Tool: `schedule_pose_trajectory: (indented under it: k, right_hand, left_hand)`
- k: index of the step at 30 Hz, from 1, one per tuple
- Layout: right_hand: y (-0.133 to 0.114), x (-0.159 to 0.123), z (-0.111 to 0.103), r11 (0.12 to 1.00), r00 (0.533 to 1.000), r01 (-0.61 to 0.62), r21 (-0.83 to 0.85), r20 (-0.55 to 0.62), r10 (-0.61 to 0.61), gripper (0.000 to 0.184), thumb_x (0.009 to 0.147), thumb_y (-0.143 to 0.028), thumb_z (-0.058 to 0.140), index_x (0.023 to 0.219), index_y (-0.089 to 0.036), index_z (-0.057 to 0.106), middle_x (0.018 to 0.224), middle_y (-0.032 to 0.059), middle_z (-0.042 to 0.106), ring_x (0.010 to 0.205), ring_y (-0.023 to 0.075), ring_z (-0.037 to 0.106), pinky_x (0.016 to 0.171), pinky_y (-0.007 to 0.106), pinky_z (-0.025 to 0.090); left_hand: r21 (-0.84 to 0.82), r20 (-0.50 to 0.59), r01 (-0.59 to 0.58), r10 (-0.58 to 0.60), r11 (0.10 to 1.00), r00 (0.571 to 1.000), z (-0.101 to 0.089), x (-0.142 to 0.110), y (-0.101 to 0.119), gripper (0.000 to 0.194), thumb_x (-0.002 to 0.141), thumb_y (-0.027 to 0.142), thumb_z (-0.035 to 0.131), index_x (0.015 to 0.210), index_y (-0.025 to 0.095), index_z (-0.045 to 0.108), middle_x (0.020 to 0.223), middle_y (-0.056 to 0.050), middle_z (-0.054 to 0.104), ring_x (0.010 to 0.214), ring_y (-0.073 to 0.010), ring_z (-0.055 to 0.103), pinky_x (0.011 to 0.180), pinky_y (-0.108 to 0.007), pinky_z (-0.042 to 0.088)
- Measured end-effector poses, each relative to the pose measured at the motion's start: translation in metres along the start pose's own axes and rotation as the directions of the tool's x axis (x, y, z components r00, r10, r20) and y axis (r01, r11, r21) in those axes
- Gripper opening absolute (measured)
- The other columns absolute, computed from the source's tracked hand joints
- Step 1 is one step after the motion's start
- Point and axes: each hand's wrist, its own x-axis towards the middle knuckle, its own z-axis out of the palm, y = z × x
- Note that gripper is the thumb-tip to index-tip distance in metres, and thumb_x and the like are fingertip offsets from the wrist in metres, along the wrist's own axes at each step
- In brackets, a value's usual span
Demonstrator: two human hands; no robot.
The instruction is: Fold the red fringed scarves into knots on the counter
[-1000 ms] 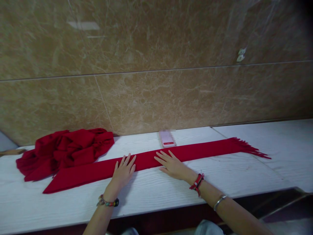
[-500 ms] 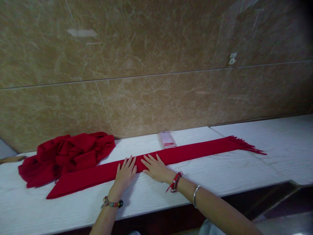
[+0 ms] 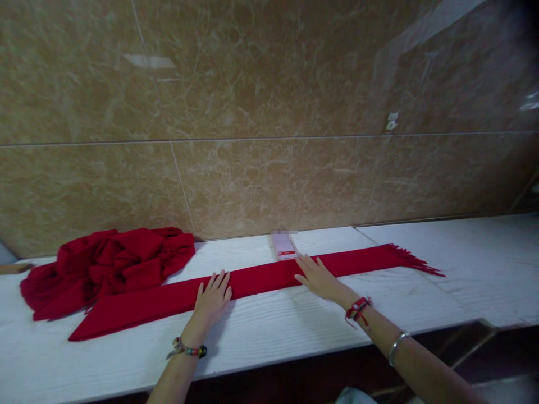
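A red scarf lies folded into a long narrow strip across the white table. Its fringe spreads at the right end, and the left end comes to a slanted point. My left hand rests flat on the scarf left of its middle, fingers stretched out. Farther right, my right hand lies on the strip with its fingers extended, close to a small pale packet with a red mark. Neither hand grips the cloth.
A crumpled heap of red cloth sits at the back left, against the scarf's left part. The white table meets a brown marbled tile wall. A brown strip-like object lies at the far left edge.
My right hand has slid right along the scarf, away from the left hand. The left hand stays at about the same place on the cloth. The view has shifted slightly.
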Motion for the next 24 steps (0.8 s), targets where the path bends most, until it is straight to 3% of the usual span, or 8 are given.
schedule_pose_trajectory:
  k: [5,7,9,12,15,18,22,24]
  right_hand:
    - [-0.103,0.043,-0.008,0.950,0.969,0.249,0.189,-0.049,-0.244,0.058,0.089,-0.046,0.026,0.134,-0.010,0.028,0.139,0.0143,0.026,0.129,0.0248,0.019,0.102,0.048,0.021]
    - [-0.123,0.051,-0.007,0.929,0.956,0.293,0.226,-0.046,-0.290,0.058,0.089,-0.047,0.024,0.134,-0.011,0.026,0.140,0.0125,0.026,0.129,0.0234,0.019,0.102,0.047,0.020]
    - [-0.121,0.050,-0.004,0.926,0.954,0.295,0.235,-0.014,-0.300,0.057,0.089,-0.047,0.024,0.134,-0.012,0.027,0.139,0.0114,0.027,0.129,0.0227,0.020,0.103,0.046,0.019]
    - [-0.084,0.035,-0.001,0.943,0.958,0.261,0.206,0.065,-0.279,0.057,0.089,-0.048,0.024,0.135,-0.015,0.026,0.140,0.0095,0.026,0.129,0.0220,0.020,0.103,0.047,0.018]
    - [-0.025,0.014,0.001,0.963,0.963,0.222,0.149,0.118,-0.241,0.058,0.089,-0.049,0.021,0.136,-0.016,0.024,0.141,0.0082,0.023,0.129,0.0216,0.018,0.103,0.047,0.019]
    - [0.042,-0.006,0.003,0.994,0.982,0.104,0.043,0.153,-0.109,0.054,0.090,-0.045,0.022,0.135,-0.016,0.026,0.139,0.0106,0.027,0.128,0.0238,0.022,0.100,0.049,0.024]
    - [0.127,-0.031,0.006,0.991,0.990,-0.007,-0.130,0.141,0.025,0.042,0.090,-0.029,0.025,0.128,-0.018,0.039,0.136,0.0146,0.033,0.125,0.0267,0.028,0.092,0.054,0.033]
    - [0.155,-0.039,0.004,0.979,0.988,-0.045,-0.199,0.137,0.073,0.039,0.089,-0.023,0.026,0.120,-0.019,0.049,0.133,0.0154,0.037,0.123,0.0305,0.030,0.087,0.060,0.033]
  left_hand:
    - [0.028,-0.010,-0.011,0.011,1.000,1.000,0.000,-0.001,-0.001,0.044,0.086,0.024,0.028,0.129,0.019,0.038,0.135,-0.012,0.036,0.124,-0.0267,0.032,0.094,-0.053,0.030]
    - [0.048,0.023,0.018,-0.020,0.999,1.000,-0.002,0.000,0.000,0.045,0.086,0.025,0.027,0.130,0.018,0.035,0.137,-0.010,0.034,0.126,-0.0253,0.030,0.095,-0.052,0.029]
    - [0.067,0.060,0.062,-0.066,0.996,0.996,-0.004,0.000,0.001,0.047,0.086,0.027,0.027,0.131,0.019,0.033,0.139,-0.008,0.031,0.127,-0.0242,0.028,0.097,-0.051,0.027]
    - [0.069,0.097,0.116,-0.122,0.991,0.988,-0.006,0.001,0.002,0.048,0.085,0.029,0.027,0.132,0.020,0.031,0.140,-0.007,0.028,0.128,-0.0241,0.025,0.099,-0.052,0.023]
    - [0.050,0.120,0.151,-0.156,0.987,0.980,-0.007,0.002,0.003,0.049,0.085,0.030,0.027,0.133,0.020,0.030,0.141,-0.006,0.026,0.129,-0.0251,0.023,0.099,-0.054,0.021]
    - [0.038,0.130,0.195,-0.199,0.980,0.971,-0.006,0.003,0.003,0.049,0.085,0.029,0.025,0.133,0.021,0.029,0.142,-0.005,0.024,0.129,-0.0263,0.020,0.098,-0.056,0.020]
    - [0.013,0.142,0.283,-0.282,0.959,0.949,-0.006,0.001,-0.001,0.049,0.085,0.030,0.024,0.133,0.023,0.029,0.143,-0.005,0.022,0.130,-0.0288,0.017,0.098,-0.058,0.018]
    - [0.005,0.157,0.332,-0.329,0.943,0.931,-0.007,0.001,-0.003,0.049,0.086,0.032,0.022,0.134,0.023,0.028,0.143,-0.006,0.019,0.130,-0.0306,0.016,0.097,-0.060,0.017]
